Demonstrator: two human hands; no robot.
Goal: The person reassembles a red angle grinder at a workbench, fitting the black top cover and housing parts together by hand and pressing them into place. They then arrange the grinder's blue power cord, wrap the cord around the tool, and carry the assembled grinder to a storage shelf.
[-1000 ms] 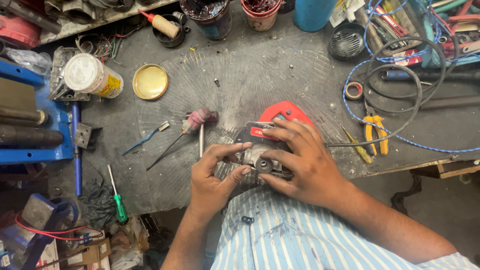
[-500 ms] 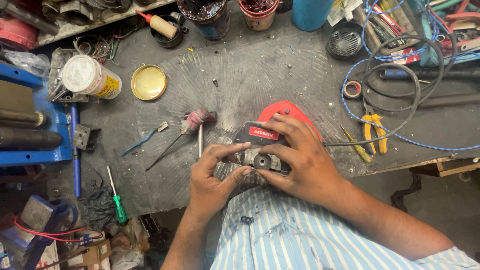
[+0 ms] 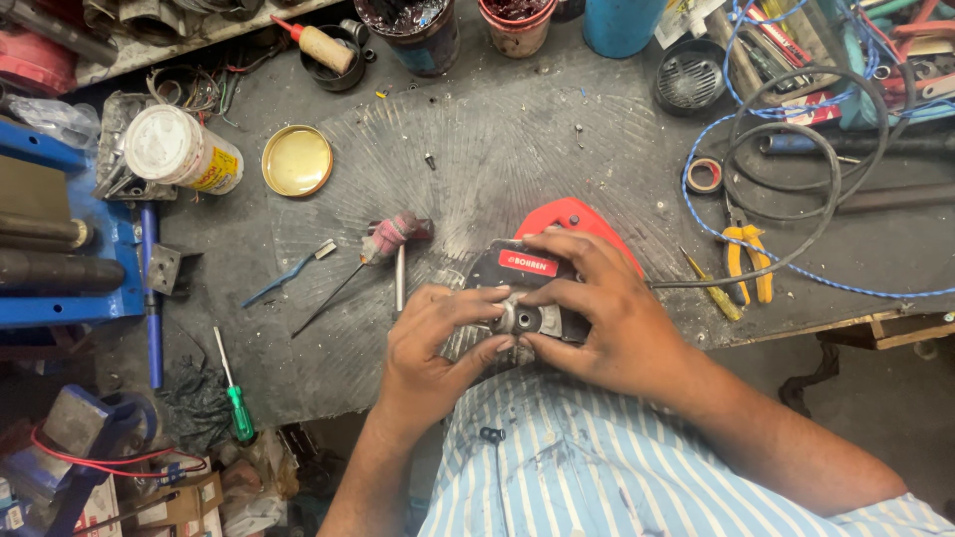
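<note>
1. A red and black power tool (image 3: 542, 261) lies on the dark workbench (image 3: 497, 139) just in front of the person, near the bench's 6 o'clock edge.
2. The left hand (image 3: 433, 343) comes in from 7 o'clock; its fingers curl against the round metal part (image 3: 519, 320) at the tool's near end, thumb and forefinger closing on that part's left side.
3. The right hand (image 3: 597, 313) comes in from 4 o'clock and lies over the tool's body, fingers spread across the black housing and the thumb pressed under the metal part, so the tool is gripped between both hands.
4. A black cable (image 3: 796, 199) leaves the tool at 3 o'clock and loops up toward 1 o'clock.
5. At 3 o'clock of the tool, yellow-handled pliers (image 3: 744, 261) lie beside a small yellow screwdriver (image 3: 711, 288).
6. At 9 o'clock of the tool, a tool with a cloth-wrapped handle (image 3: 386, 239) and a blue toothbrush (image 3: 288, 273) lie on the bench, well apart from the hands.
7. A green-handled screwdriver (image 3: 237, 403) rests at 8 o'clock near the bench edge.
8. At 10 o'clock stand a white jar (image 3: 179, 149) and a round gold lid (image 3: 296, 160), side by side.
9. A roll of tape (image 3: 703, 176) sits at 2 o'clock.
</note>
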